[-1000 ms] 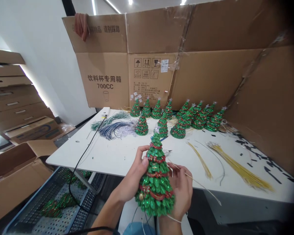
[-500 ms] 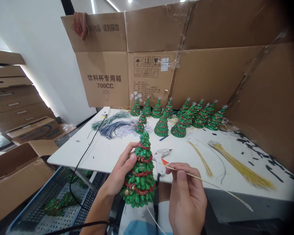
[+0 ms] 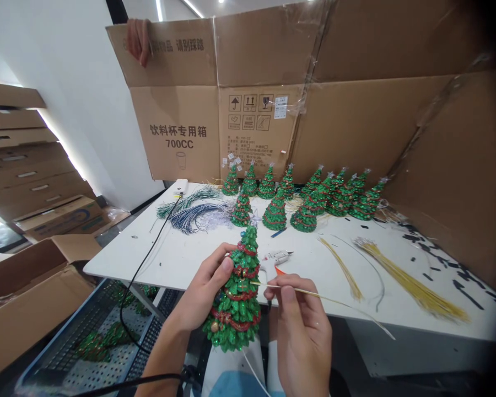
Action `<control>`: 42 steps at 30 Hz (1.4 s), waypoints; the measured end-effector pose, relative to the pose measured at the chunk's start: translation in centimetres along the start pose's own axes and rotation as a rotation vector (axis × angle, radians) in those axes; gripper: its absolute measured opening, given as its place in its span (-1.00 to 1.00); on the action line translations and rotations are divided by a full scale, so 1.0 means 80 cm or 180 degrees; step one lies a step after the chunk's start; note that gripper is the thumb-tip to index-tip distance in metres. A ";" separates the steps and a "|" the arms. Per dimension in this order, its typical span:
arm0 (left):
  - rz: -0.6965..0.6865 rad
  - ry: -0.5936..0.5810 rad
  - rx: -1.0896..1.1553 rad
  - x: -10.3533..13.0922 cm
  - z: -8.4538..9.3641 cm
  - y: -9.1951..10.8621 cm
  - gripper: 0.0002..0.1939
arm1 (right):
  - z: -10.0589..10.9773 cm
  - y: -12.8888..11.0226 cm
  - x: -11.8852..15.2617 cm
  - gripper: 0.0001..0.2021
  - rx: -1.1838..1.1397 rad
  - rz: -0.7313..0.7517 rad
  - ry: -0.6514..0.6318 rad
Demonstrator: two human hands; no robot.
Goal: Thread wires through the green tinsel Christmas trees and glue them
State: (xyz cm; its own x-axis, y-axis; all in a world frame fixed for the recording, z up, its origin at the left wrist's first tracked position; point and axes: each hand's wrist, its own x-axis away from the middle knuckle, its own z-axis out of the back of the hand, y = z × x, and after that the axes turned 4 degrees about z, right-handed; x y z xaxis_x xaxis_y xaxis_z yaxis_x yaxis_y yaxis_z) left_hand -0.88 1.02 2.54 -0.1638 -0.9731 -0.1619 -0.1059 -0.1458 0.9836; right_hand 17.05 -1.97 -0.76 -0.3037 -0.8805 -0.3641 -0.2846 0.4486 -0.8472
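Note:
My left hand is wrapped round the left side of a small green Christmas tree figure with red garlands, held upright in front of the table edge. A clear star tops it, and a white cord hangs from beneath its base. Between the thumb and fingers of my right hand is a thin yellowish wire. One end of the wire meets the tree's right side at mid-height; its exact contact is too small to tell. The other end trails off to the right.
Several finished-looking trees stand along the back of the white table. Green and blue wire bundles lie left, yellow wire bundles right. A white glue-gun-like tool lies mid-table. Cardboard walls the back; a blue crate sits lower left.
My right hand has moved left with the wire, bringing its end against the tree. The left hand keeps its hold, and the view has shifted slightly.

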 end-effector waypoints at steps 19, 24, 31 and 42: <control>0.0035 0.0323 -0.0497 0.002 0.001 0.006 -0.42 | -0.011 -0.024 -0.009 -0.85 0.0470 0.0841 -0.0314; 0.0077 0.0305 -0.0458 0.003 0.001 0.005 -0.43 | -0.012 -0.025 -0.010 -0.86 0.0677 0.0833 -0.0207; -0.0093 0.0297 -0.0558 0.004 -0.005 0.007 -0.48 | -0.012 -0.025 -0.010 -0.86 0.0675 0.0648 -0.0075; -0.0952 0.0593 -0.1264 0.005 -0.004 -0.004 -0.59 | -0.007 -0.024 -0.006 -0.91 0.0760 0.0383 -0.0183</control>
State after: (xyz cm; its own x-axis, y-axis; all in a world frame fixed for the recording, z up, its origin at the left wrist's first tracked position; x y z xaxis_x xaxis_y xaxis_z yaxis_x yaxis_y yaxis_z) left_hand -0.61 0.58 2.20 -0.0024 -0.8886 -0.4586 0.2641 -0.4429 0.8568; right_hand 17.20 -2.32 1.24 -0.2683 -0.8334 -0.4832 -0.0251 0.5074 -0.8613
